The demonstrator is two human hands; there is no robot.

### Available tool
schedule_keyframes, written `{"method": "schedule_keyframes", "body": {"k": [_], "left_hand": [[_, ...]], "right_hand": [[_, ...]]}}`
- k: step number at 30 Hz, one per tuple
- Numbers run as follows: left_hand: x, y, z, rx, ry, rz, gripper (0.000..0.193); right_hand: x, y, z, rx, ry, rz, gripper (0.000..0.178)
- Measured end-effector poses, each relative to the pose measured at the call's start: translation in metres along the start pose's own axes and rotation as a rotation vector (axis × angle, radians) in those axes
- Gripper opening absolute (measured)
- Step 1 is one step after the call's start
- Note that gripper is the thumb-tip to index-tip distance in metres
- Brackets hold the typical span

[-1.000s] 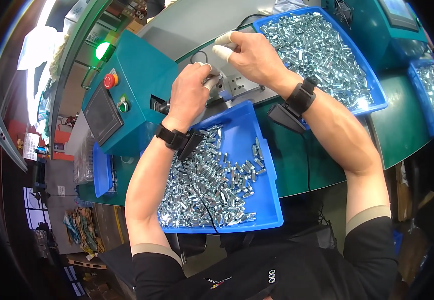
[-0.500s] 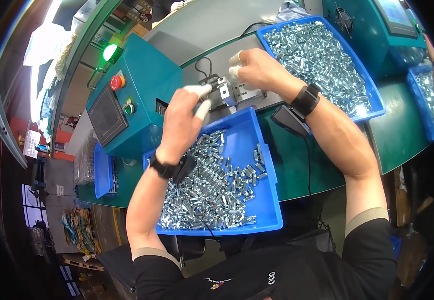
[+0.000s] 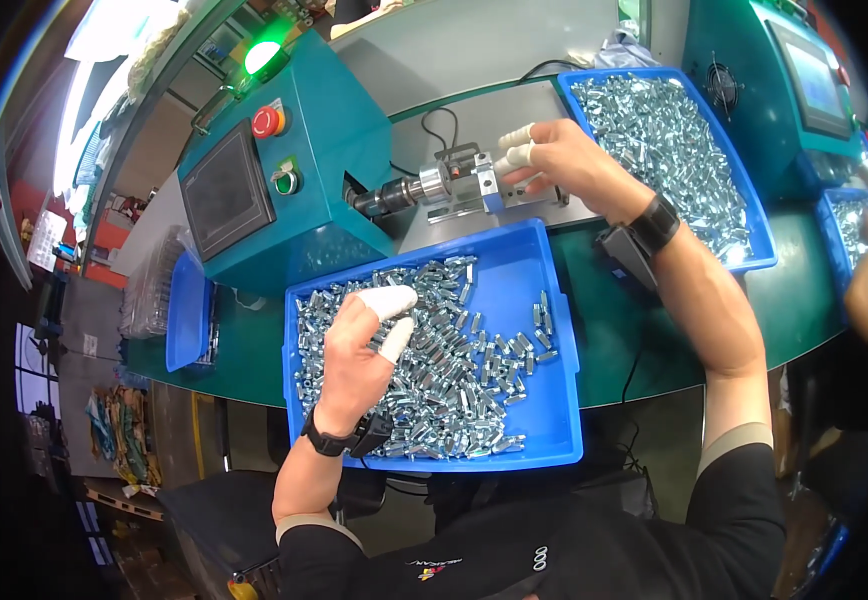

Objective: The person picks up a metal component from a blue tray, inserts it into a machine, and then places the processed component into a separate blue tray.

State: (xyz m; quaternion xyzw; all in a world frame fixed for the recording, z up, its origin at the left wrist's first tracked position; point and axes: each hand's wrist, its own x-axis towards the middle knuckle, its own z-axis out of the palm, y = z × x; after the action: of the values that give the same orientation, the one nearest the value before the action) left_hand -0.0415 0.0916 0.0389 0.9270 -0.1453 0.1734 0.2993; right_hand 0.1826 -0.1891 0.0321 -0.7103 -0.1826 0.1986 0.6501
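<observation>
My left hand (image 3: 354, 355), with white finger covers on thumb and forefinger, hovers over the near blue tray (image 3: 566, 400). Its thumb and forefinger are apart and nothing shows between them. Many small shiny metal hex fittings (image 3: 454, 390) lie heaped in that tray. My right hand (image 3: 579, 165), also with covered fingertips, is at the right side of a metal clamping fixture (image 3: 488, 185). Its fingers are bent together there, and what they hold, if anything, is hidden. Left of the fixture, a spindle with a round metal chuck (image 3: 434, 185) comes out of the teal machine (image 3: 324, 130).
A second blue tray full of metal fittings (image 3: 654, 150) stands at the back right. The machine carries a dark screen (image 3: 224, 190), a red stop button (image 3: 268, 121) and a lit green lamp (image 3: 262, 58). Another teal machine (image 3: 744, 90) and a co-worker's arm (image 3: 866, 290) are farther right.
My left hand has come down from the fixture to above the near tray, leaving the chuck in sight. My right hand's fingers have closed in on the fixture's right side. The head view has shifted slightly.
</observation>
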Motion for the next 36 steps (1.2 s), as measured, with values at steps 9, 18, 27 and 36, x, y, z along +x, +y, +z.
{"method": "schedule_keyframes", "body": {"k": [9,18,27,36], "left_hand": [[-0.01,0.001,-0.003,-0.133,-0.007,-0.023,0.027],[-0.008,0.004,0.0,-0.17,-0.041,0.001,0.03],[-0.01,0.001,0.003,-0.197,-0.106,-0.057,0.026],[-0.012,0.002,0.002,-0.199,-0.105,-0.034,0.027]], "right_hand": [[0.006,0.001,0.022,0.132,-0.094,0.009,0.056],[0.015,0.002,0.016,0.161,-0.17,0.017,0.059],[0.008,0.001,0.022,0.072,-0.128,-0.024,0.06],[0.008,0.003,0.024,0.025,-0.095,-0.051,0.061]]}}
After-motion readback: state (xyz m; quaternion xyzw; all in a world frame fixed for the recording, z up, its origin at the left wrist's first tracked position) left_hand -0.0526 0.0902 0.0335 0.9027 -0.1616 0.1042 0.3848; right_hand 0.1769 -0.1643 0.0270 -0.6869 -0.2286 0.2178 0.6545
